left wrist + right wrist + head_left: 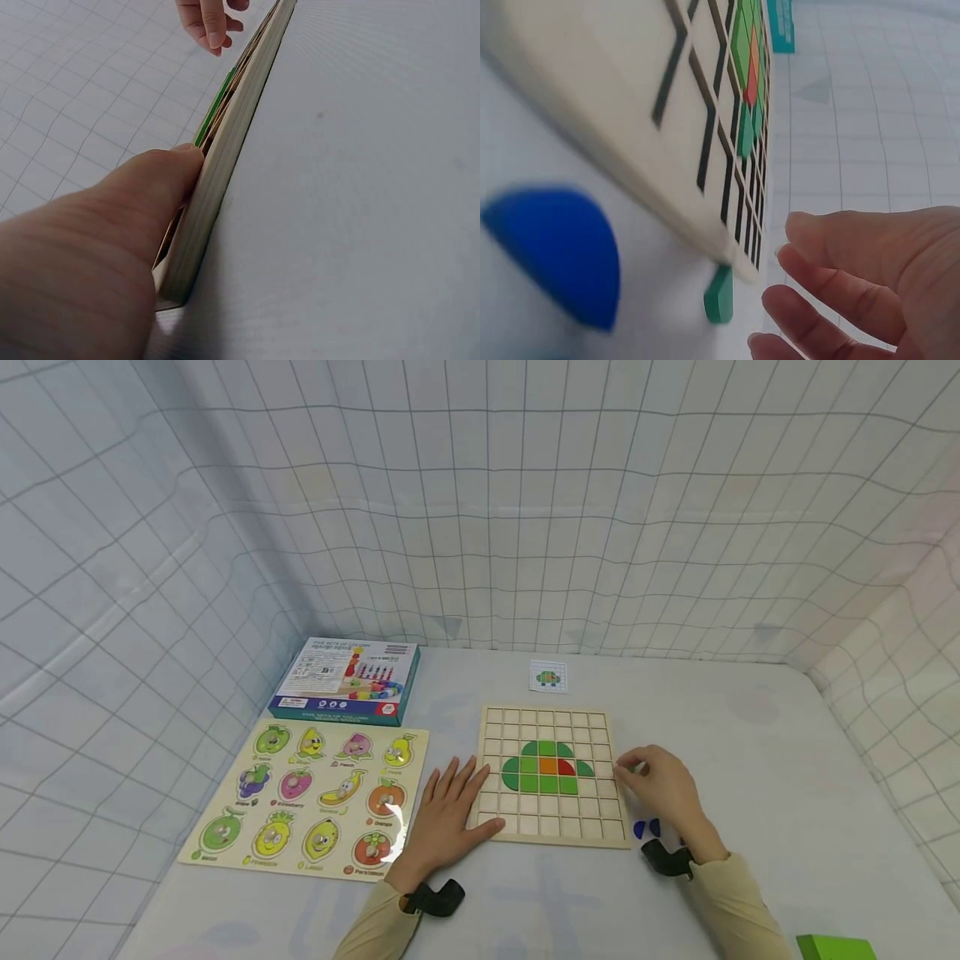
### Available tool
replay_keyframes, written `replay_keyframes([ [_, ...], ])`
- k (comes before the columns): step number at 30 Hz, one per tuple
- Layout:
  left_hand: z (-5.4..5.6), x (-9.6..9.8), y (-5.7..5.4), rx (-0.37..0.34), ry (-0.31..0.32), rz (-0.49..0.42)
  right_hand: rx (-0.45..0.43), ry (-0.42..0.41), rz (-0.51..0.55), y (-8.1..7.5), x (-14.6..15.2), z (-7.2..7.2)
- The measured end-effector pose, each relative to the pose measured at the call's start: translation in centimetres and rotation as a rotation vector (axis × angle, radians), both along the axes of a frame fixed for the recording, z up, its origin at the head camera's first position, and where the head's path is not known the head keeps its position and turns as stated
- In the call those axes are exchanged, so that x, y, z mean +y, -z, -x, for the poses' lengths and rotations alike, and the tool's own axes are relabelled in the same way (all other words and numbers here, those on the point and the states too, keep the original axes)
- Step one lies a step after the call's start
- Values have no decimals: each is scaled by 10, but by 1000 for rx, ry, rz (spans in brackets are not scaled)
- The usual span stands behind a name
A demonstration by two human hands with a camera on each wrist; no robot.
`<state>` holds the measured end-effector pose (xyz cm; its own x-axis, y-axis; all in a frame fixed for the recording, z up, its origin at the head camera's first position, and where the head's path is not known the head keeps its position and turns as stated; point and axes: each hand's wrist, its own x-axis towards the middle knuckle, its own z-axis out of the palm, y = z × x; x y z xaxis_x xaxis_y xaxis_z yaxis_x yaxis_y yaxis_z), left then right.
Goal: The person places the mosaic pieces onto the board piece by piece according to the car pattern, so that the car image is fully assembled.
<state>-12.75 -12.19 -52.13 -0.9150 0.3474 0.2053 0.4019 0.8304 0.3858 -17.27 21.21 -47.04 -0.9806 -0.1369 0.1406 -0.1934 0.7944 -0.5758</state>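
A wooden grid board (555, 827) carries a shape of green, orange and red pieces (547, 767). My left hand (444, 827) rests flat along its left side with fingers spread. In the left wrist view the thumb (161, 169) presses the board's near edge. My right hand (663, 781) is at the right edge, its thumb and fingers bent close together with nothing seen between them. In the right wrist view a dark green piece (718, 296) lies beside the board, just short of those fingertips. A blue quarter-round piece (559, 251) lies closer to that camera.
Blue pieces (655, 827) lie near the right wrist, partly behind its strap. Beyond the board is a small pattern card (548, 677). To the left are a fruit puzzle board (300, 810) and a toy box (345, 681). A green object (835, 947) shows at the lower right.
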Motion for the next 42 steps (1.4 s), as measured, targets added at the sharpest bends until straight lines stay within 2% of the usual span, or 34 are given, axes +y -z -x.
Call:
replay_keyframes([
  [9,0,0,-1,4,3,0,-49,-50,-10,4,20,8],
  [15,0,0,-1,2,4,3,-44,-87,-53,4,23,9],
  [24,0,-1,0,7,8,7,-34,-79,-134,2,24,7],
  [32,-1,-1,0,8,9,5,-64,-57,-161,-2,26,4],
  [42,0,-1,-1,-2,4,5,-49,-67,-184,3,30,8],
])
